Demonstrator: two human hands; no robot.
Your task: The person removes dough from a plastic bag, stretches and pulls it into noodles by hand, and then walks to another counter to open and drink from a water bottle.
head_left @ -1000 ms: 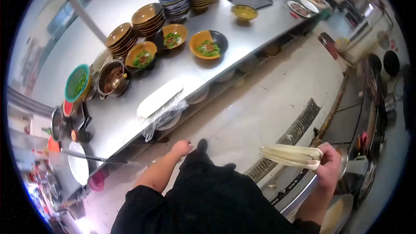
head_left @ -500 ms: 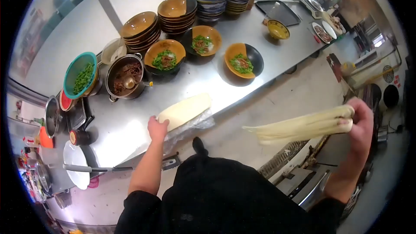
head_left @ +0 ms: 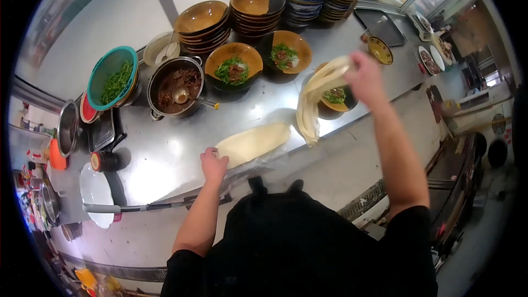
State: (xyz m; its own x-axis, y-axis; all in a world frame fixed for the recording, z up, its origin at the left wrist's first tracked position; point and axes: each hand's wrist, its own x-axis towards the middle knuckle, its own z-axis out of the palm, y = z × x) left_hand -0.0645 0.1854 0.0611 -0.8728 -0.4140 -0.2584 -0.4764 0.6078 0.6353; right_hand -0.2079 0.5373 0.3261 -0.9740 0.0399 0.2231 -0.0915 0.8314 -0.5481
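Observation:
My right hand (head_left: 366,78) grips one end of a bundle of stretched noodle dough (head_left: 309,99), which hangs in a fold over the counter's front edge. Behind the bundle, partly hidden, stands a brown-and-black bowl (head_left: 330,111) holding greens and minced topping. At the left end of a flat, pale dough slab (head_left: 256,142), my left hand (head_left: 213,164) holds the edge between thumb and fingers. The slab lies on the counter with clear plastic film (head_left: 250,169) along its near side.
Two more filled bowls (head_left: 247,58) (head_left: 301,49) stand farther back. Left of them are a pot (head_left: 155,84) of dark meat with a ladle (head_left: 181,95) and a teal basin (head_left: 93,80) of chopped greens. Stacked bowls (head_left: 201,19) line the back of the steel counter (head_left: 165,143).
My right hand has swung the noodle dough from the right, over the floor, up and left to the nearest bowl. My left hand stays at the slab's end. The view has shifted.

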